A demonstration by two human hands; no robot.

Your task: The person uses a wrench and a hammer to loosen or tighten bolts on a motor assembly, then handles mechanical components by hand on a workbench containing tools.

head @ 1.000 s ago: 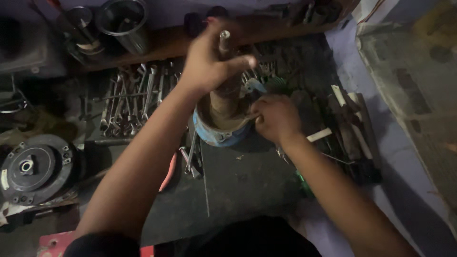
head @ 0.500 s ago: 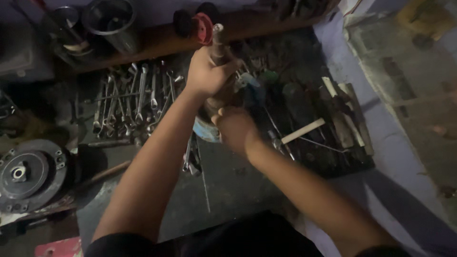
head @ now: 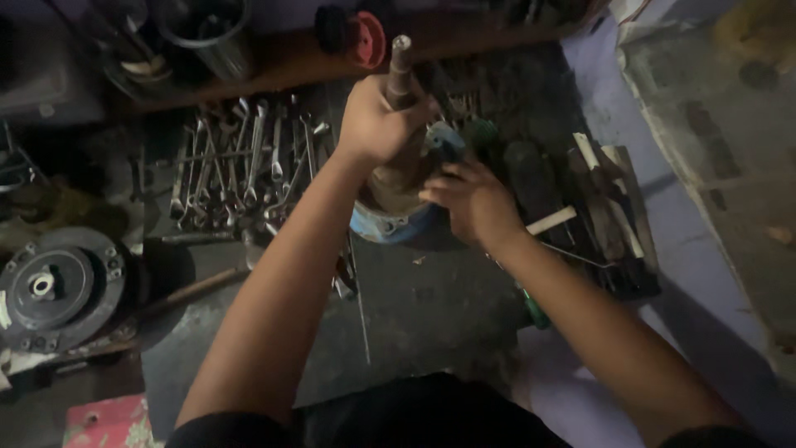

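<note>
One item looks like a package: a red box [head: 108,421] with a pale pattern on its right side, lying at the bottom left corner of the view, just below the round grey metal disc [head: 51,286]. Only its top part shows, and the dim light hides any detail. No labels, signs or screens can be made out anywhere else around that disc.
</note>
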